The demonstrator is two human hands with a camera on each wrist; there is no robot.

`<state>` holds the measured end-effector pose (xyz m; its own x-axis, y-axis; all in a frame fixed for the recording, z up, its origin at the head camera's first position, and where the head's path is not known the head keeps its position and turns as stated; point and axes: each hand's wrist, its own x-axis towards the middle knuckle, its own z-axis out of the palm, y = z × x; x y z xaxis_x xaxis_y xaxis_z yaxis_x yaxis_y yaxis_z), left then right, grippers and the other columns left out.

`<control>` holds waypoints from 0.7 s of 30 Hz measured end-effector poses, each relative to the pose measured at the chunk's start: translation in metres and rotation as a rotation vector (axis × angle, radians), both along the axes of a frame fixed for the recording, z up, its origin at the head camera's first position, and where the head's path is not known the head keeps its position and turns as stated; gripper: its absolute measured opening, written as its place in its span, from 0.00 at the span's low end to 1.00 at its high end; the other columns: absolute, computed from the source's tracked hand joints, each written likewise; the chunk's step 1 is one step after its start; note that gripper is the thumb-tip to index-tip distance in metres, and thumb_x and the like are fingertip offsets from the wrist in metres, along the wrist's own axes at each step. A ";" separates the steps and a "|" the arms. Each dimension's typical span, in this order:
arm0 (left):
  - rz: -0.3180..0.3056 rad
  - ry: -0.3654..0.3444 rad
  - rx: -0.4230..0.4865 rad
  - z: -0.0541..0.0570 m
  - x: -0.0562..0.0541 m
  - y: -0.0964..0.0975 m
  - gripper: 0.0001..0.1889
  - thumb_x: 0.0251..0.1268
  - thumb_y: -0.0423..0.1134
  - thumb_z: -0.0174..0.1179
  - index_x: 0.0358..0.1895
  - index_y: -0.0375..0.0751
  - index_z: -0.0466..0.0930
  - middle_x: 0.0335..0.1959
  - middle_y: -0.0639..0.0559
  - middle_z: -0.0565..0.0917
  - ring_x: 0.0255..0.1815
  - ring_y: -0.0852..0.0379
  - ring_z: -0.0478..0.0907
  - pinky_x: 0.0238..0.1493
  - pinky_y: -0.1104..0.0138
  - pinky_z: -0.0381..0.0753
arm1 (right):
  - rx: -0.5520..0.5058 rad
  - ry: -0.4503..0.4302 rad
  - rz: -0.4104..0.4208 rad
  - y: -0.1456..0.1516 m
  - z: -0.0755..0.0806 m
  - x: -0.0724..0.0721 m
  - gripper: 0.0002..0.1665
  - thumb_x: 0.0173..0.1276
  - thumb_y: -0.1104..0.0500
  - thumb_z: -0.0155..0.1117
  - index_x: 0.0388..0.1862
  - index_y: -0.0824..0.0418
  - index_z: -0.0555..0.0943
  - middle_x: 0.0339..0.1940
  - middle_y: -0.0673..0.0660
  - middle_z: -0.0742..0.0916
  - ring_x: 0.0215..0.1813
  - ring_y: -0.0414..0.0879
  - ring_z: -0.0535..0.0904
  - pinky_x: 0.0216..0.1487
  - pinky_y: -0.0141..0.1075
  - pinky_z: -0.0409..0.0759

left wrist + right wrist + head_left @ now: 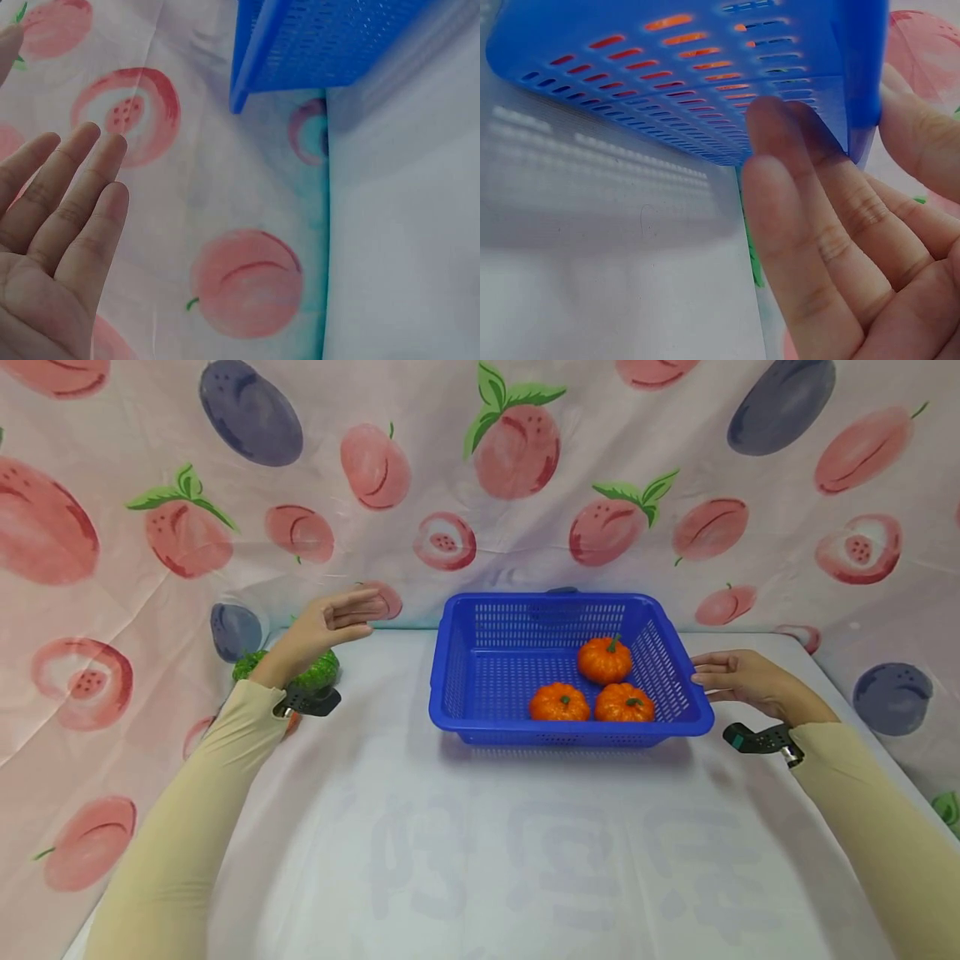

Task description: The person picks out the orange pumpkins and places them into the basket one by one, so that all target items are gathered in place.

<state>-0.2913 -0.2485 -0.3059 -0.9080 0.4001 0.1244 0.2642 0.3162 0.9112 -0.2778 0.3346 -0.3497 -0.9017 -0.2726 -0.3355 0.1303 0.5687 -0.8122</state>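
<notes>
A blue plastic basket (480,725) with slotted walls has three small orange pumpkins (604,660) in its right half. At the basket's right end is my right hand (750,681), its fingers loosely extended. In the right wrist view, those fingers (840,247) lie beside the slotted wall, under the rim, and the thumb is at the rim's outer edge. My left hand (330,622) is raised to the left of the basket, apart from it. Its fingers are extended and the palm (37,300) holds nothing.
Bumpy green produce (318,670) lies at the far left, partly hidden behind the left forearm; a bit of orange shows under that wrist. A fruit-print cloth (525,543) hangs behind the white table (465,852).
</notes>
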 end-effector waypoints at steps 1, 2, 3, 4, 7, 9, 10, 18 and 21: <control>0.004 -0.001 -0.009 -0.002 0.001 -0.003 0.30 0.66 0.35 0.57 0.71 0.41 0.60 0.64 0.49 0.74 0.66 0.55 0.71 0.56 0.79 0.75 | 0.002 0.001 0.000 0.000 0.000 0.000 0.42 0.69 0.51 0.57 0.70 0.75 0.54 0.37 0.30 0.83 0.41 0.29 0.82 0.50 0.34 0.84; 0.002 0.000 -0.020 -0.003 0.001 -0.005 0.30 0.67 0.36 0.56 0.71 0.40 0.60 0.64 0.50 0.74 0.65 0.56 0.71 0.56 0.80 0.74 | 0.006 0.002 0.000 0.000 0.000 0.000 0.42 0.69 0.51 0.57 0.70 0.75 0.54 0.37 0.30 0.83 0.41 0.29 0.82 0.50 0.35 0.83; 0.002 0.001 -0.027 -0.005 0.002 -0.008 0.30 0.67 0.36 0.56 0.71 0.40 0.59 0.64 0.51 0.74 0.66 0.54 0.70 0.56 0.80 0.74 | 0.010 0.004 0.000 0.000 0.000 0.000 0.42 0.69 0.51 0.57 0.70 0.75 0.54 0.38 0.31 0.83 0.41 0.29 0.82 0.51 0.36 0.83; 0.003 -0.001 -0.032 -0.006 0.003 -0.011 0.30 0.67 0.36 0.56 0.71 0.40 0.58 0.64 0.53 0.74 0.66 0.55 0.70 0.56 0.81 0.74 | 0.014 0.005 0.000 0.000 0.000 0.000 0.42 0.69 0.50 0.57 0.70 0.75 0.54 0.38 0.31 0.83 0.41 0.29 0.82 0.51 0.36 0.83; 0.003 -0.006 -0.032 -0.011 0.005 -0.018 0.30 0.68 0.37 0.55 0.71 0.41 0.58 0.64 0.56 0.73 0.65 0.59 0.71 0.56 0.82 0.73 | 0.024 0.010 -0.001 0.000 0.000 0.000 0.42 0.69 0.50 0.57 0.70 0.75 0.55 0.39 0.32 0.83 0.41 0.29 0.82 0.52 0.37 0.83; 0.006 -0.010 -0.022 -0.014 0.007 -0.023 0.29 0.68 0.37 0.55 0.71 0.42 0.59 0.63 0.59 0.74 0.62 0.65 0.73 0.56 0.82 0.73 | 0.030 0.012 -0.001 0.000 0.000 0.000 0.42 0.69 0.50 0.57 0.70 0.75 0.55 0.39 0.32 0.83 0.41 0.29 0.81 0.52 0.37 0.83; 0.007 -0.012 -0.018 -0.014 0.008 -0.025 0.29 0.68 0.37 0.55 0.71 0.43 0.60 0.62 0.60 0.74 0.60 0.68 0.73 0.56 0.82 0.73 | 0.032 0.013 -0.002 0.000 0.000 0.000 0.42 0.69 0.50 0.57 0.70 0.74 0.55 0.40 0.32 0.83 0.41 0.29 0.81 0.52 0.37 0.83; 0.056 -0.018 0.006 -0.022 0.016 -0.038 0.29 0.68 0.37 0.55 0.71 0.42 0.60 0.58 0.65 0.76 0.56 0.73 0.74 0.54 0.82 0.74 | 0.038 0.011 -0.003 -0.001 0.000 0.000 0.42 0.69 0.49 0.57 0.70 0.74 0.55 0.40 0.32 0.83 0.41 0.29 0.82 0.52 0.38 0.83; 0.054 -0.016 0.028 -0.026 0.018 -0.044 0.28 0.68 0.35 0.54 0.71 0.41 0.60 0.57 0.65 0.77 0.56 0.72 0.75 0.54 0.81 0.75 | 0.039 0.008 -0.003 -0.001 0.001 0.000 0.43 0.69 0.49 0.57 0.70 0.74 0.55 0.40 0.32 0.83 0.41 0.29 0.82 0.52 0.38 0.83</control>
<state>-0.2734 -0.2921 -0.3316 -0.9301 0.3471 0.1203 0.2330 0.3042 0.9237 -0.2777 0.3336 -0.3490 -0.9054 -0.2565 -0.3384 0.1255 0.5997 -0.7903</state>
